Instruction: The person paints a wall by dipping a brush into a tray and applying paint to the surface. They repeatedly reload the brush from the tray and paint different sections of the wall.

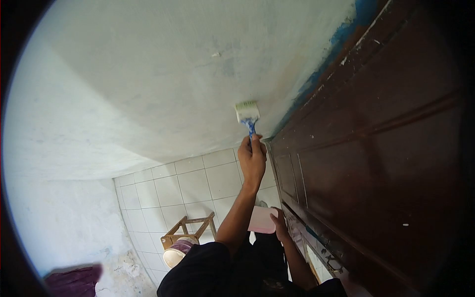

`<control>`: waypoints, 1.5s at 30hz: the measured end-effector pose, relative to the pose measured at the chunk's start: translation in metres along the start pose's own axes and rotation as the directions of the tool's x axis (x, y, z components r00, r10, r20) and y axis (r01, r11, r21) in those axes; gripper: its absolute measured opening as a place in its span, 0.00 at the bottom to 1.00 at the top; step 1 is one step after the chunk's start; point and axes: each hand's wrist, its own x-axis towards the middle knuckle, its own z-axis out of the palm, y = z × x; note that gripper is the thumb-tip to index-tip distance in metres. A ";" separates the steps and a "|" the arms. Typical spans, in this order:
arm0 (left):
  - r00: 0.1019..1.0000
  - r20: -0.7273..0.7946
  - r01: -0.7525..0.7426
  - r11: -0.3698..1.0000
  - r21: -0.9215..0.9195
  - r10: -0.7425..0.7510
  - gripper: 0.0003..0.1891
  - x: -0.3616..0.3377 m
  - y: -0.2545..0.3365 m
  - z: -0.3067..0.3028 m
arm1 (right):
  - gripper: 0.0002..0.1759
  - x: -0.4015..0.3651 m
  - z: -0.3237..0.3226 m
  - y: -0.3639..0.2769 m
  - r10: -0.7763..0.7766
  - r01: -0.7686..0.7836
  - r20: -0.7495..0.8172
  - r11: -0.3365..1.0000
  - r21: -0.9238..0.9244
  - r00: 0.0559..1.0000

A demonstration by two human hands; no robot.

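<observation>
Nearest the body, the right hand grips the side of a pale pink, rectangular plastic container, thumb over the rim; what it contains cannot be told. Farther ahead, the left hand has its fingers wrapped around a flat, wide paintbrush with a paint-smeared blue handle, bristles pointing away at the patchy whitish plaster wall. The step in hand looks like brushing this wall; whether the bristles touch it cannot be told. Another stroke would call for a flat, even press, with the wrist kept off the door side.

Near left, a brown wooden stool and a round white bucket with a purple band narrow the room beside the left elbow. Beyond them, white square floor tiles run up to the wall's foot. Along the right, a dark brown panelled wooden door limits sideways reach, and a ragged blue painted strip edges the wall there. Leftward, the wall offers broad room for the brush.
</observation>
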 end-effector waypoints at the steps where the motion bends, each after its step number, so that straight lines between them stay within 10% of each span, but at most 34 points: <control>1: 1.000 0.004 0.008 1.000 0.001 -0.008 0.17 -0.008 0.019 0.004 | 0.26 -0.003 -0.002 -0.001 0.007 -0.007 -0.005 1.000 0.001 1.000; 10: 0.940 0.063 -0.328 0.940 -0.095 0.334 0.17 0.000 0.029 0.015 | 0.28 -0.023 -0.035 0.038 0.021 -0.020 -0.049 0.999 0.035 0.999; 29: 0.994 0.041 0.104 0.994 -0.022 -0.103 0.15 0.086 -0.370 -0.021 | 0.28 -0.013 -0.071 0.054 0.107 -0.098 -0.082 0.990 0.104 0.991; 34: 0.867 0.032 0.497 0.868 0.002 -0.497 0.18 0.083 -0.378 -0.042 | 0.28 -0.013 -0.074 0.059 0.123 -0.109 -0.086 0.983 0.150 0.989; 38: 0.899 -0.062 0.433 0.901 -0.026 -0.434 0.19 0.091 -0.352 -0.047 | 0.29 -0.013 -0.071 0.055 0.108 -0.099 -0.060 0.985 0.139 0.992; 45: 0.984 -0.094 0.161 0.980 0.115 -0.151 0.21 0.047 -0.143 -0.025 | 0.31 -0.005 -0.071 0.069 0.115 -0.115 0.008 0.987 0.115 0.993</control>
